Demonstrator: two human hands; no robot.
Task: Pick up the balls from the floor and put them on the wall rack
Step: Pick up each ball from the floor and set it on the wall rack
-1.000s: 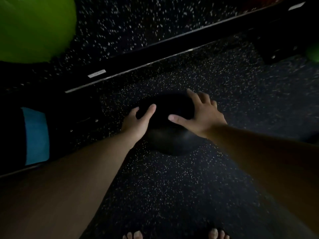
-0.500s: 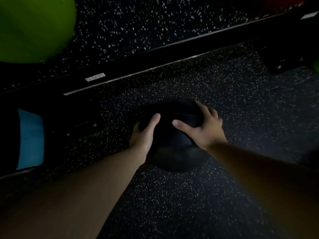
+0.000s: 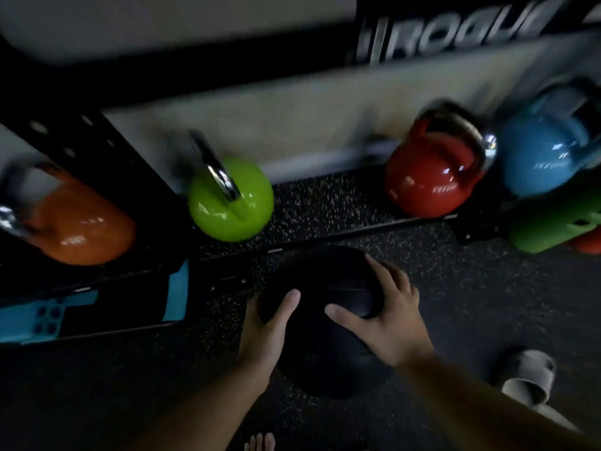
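A large black ball (image 3: 320, 346) is held between both hands, low in front of me above the dark speckled floor. My left hand (image 3: 265, 330) presses on its left side, thumb up over the top. My right hand (image 3: 387, 317) is spread over its upper right side, fingers wide. The underside of the ball is in shadow. A black rack (image 3: 325, 234) runs along the wall just beyond the ball, its low shelf edge close to the ball's far side.
On the low shelf stand an orange kettlebell (image 3: 78, 219), a lime one (image 3: 231, 203), a red one (image 3: 429, 177) and a blue one (image 3: 546, 154). Green and red objects (image 3: 553, 222) sit far right. A pale slipper (image 3: 527, 375) lies at right. A blue-and-black box (image 3: 81, 307) sits left.
The view has swung up from the floor to take in the rack and kettlebells. Both hands have closed more firmly around the ball, which appears raised toward me.
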